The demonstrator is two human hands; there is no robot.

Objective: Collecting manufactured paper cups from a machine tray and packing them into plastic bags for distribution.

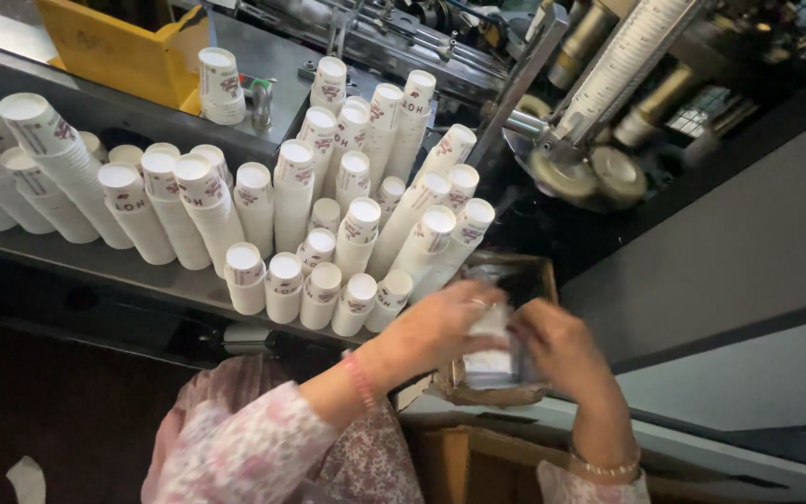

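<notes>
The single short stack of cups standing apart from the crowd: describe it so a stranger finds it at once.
Start at the grey metal shelf crowded with white paper cup stacks. Look behind them to the yellow box at the top left. The short stack stands alone just right of it, upright, touching no other stack.

Light falls brightly from above onto the stacked paper cups (pixel 328 215), whose white bottoms nearly wash out. The lower left corner sinks into deep shadow. Both hands (pixel 515 336) show motion blur; the machine (pixel 599 112) at upper right looks soft and slightly warped.
</notes>
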